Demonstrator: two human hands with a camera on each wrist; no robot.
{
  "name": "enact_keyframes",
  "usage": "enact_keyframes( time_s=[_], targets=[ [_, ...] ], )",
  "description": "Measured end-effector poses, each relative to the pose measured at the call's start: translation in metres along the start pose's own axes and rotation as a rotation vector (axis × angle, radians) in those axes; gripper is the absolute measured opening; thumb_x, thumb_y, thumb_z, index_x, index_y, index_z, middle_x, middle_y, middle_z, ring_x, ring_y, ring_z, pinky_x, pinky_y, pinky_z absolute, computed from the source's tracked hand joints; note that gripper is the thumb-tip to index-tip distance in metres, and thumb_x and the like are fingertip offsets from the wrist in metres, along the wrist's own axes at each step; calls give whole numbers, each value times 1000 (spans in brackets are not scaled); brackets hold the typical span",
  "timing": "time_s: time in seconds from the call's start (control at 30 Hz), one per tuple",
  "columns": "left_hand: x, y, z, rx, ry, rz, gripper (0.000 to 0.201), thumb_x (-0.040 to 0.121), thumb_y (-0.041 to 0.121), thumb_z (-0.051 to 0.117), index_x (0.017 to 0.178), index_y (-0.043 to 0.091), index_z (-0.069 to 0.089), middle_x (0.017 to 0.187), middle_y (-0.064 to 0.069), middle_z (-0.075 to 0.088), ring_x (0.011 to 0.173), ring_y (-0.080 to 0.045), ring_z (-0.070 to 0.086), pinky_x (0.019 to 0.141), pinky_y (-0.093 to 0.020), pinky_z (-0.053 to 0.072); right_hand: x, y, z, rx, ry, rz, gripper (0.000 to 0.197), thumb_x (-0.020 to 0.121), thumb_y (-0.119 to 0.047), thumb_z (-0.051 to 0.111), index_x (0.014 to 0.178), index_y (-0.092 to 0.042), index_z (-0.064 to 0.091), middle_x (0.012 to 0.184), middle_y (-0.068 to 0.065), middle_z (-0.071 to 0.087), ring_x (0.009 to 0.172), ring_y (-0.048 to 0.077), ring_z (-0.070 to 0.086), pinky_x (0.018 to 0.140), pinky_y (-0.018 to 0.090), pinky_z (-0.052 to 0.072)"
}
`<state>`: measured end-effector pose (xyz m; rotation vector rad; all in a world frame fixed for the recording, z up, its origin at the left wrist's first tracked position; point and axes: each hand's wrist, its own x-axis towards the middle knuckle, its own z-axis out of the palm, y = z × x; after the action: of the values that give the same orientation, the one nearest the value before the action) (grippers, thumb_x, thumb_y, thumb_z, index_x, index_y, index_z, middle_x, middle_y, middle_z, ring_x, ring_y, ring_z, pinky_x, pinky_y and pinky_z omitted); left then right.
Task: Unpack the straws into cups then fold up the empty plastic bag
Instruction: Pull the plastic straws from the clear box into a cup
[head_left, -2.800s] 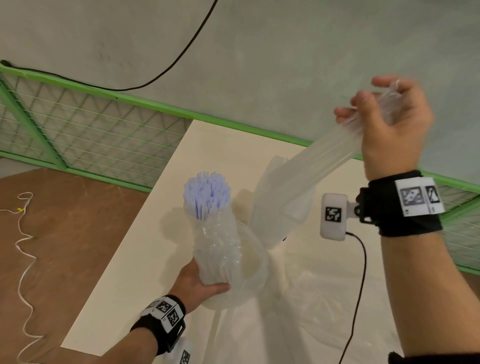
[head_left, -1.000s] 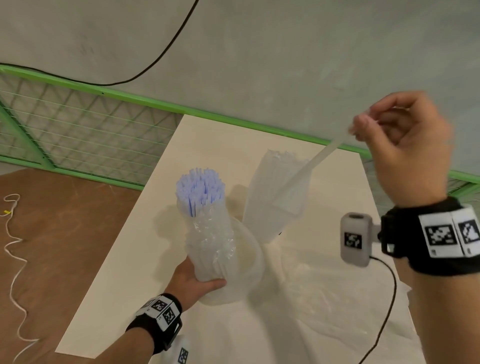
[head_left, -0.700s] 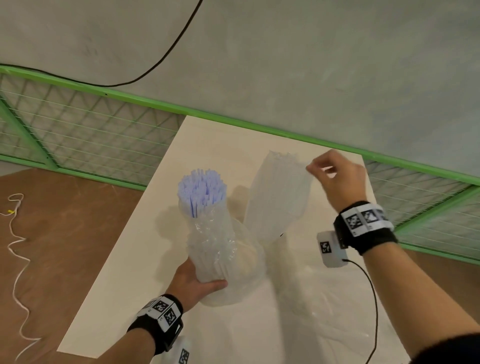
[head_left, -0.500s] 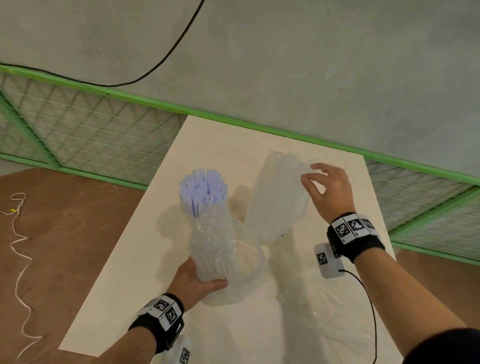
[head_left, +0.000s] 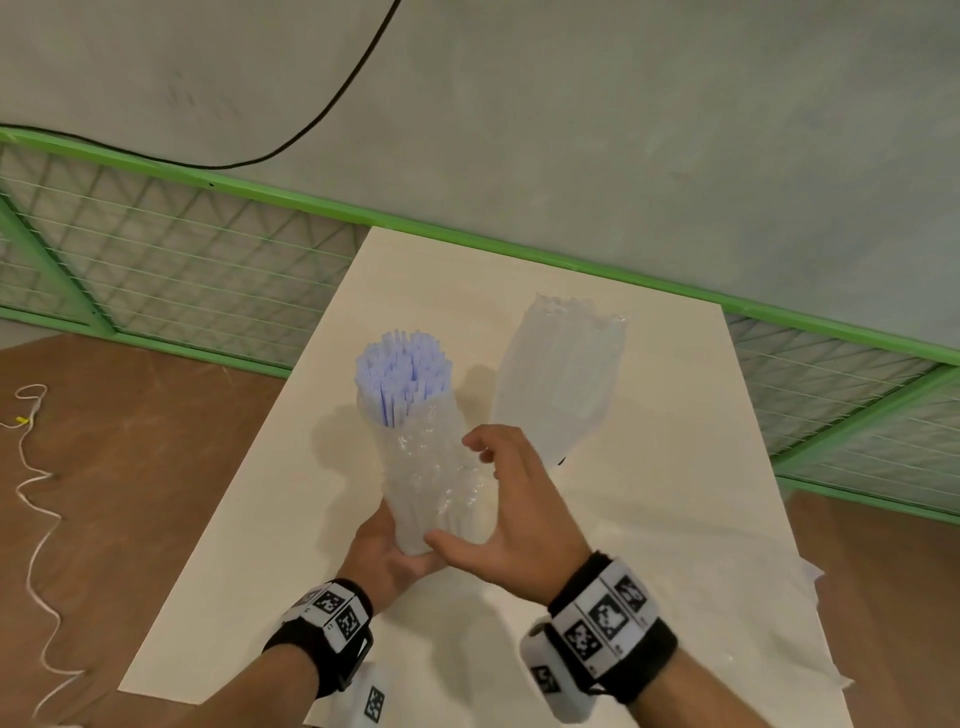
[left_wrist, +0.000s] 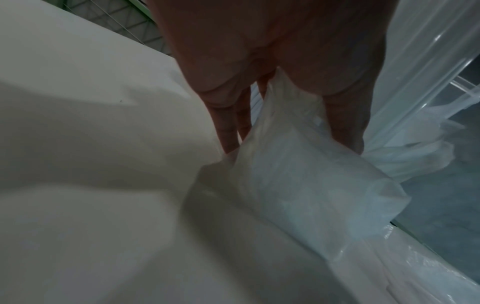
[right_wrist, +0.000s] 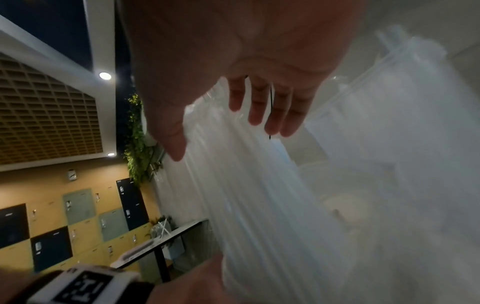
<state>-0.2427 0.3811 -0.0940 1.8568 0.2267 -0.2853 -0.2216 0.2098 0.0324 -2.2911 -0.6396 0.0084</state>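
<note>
My left hand (head_left: 395, 558) grips the bottom of a crinkly clear bag (head_left: 421, 467) that stands upright on the table, with pale blue straws (head_left: 402, 369) sticking out of its open top. The right hand (head_left: 467, 493) is spread at the bag's right side, thumb at the base and fingers loose by the middle, gripping nothing. In the right wrist view its fingers (right_wrist: 255, 111) lie straight before the straws (right_wrist: 246, 185). In the left wrist view the fingers (left_wrist: 228, 123) clasp the bag (left_wrist: 298, 185). A cup of clear straws (head_left: 563, 384) stands behind and to the right.
The cream table (head_left: 415, 280) ends at a green mesh railing (head_left: 156, 249) at the back and left. Loose clear plastic sheeting (head_left: 727, 597) lies over the table's right part. A white cord (head_left: 31, 499) trails on the brown floor at the left.
The right hand has left the clear straws in the far cup and come down and left to the side of the bag. The left hand has kept its hold.
</note>
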Motion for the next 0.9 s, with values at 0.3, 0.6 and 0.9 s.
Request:
enact_keyframes(
  time_s=[0.3,0.6,0.9],
  targets=[
    [-3,1,0,20,5,-16,67,67,20,89,123,16,54,101,16,64,85,7,63,70,-3,46,-6,-4,18,152,132,53,58,77,-15,71,128,-20,44,122,-8,52,114,6,49,97,11,36],
    [3,-10,-3,-12,-20,-90,95,47,59,91,129,35,52,113,12,70,105,-5,65,95,-36,53,-9,1,27,169,296,31,46,81,-3,64,122,-20,52,111,-5,61,107,-1,54,93,9,38],
    [2,-5,-1,20,1,-120,87,55,41,93,130,24,51,109,9,67,102,-11,63,86,-26,50,0,7,32,85,400,-11,21,81,3,66,97,-10,64,96,-4,65,92,3,59,84,6,38]
  ],
)
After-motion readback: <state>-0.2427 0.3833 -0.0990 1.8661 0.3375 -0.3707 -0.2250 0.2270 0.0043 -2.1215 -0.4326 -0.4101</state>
